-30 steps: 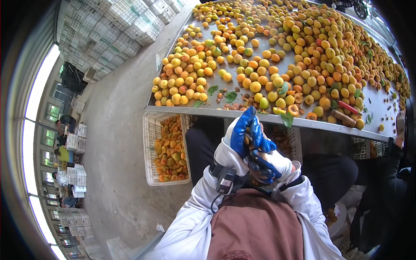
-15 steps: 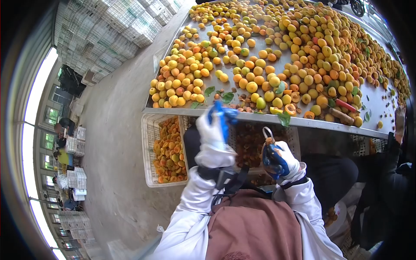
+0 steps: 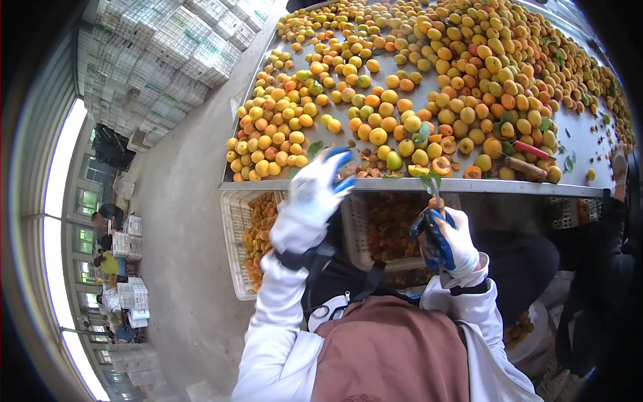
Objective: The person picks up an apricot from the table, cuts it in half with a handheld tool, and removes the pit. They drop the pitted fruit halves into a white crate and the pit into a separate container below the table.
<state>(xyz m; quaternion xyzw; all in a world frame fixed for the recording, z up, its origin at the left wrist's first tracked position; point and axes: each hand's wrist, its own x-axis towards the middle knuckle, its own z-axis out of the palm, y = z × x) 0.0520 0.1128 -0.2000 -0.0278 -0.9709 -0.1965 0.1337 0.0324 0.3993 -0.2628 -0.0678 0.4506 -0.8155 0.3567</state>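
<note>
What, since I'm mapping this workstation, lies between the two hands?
In the head view, a white crate of halved apricots, below the table edge, lies between the open left hand and the right hand gripping a tool.

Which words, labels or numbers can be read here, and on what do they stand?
No text can be read.
stacked crates: any labels are too small and blurred.
left hand and right hand, both gloved: no writing visible.
tool gripped by the right hand: none visible.
metal table: none visible.
</note>
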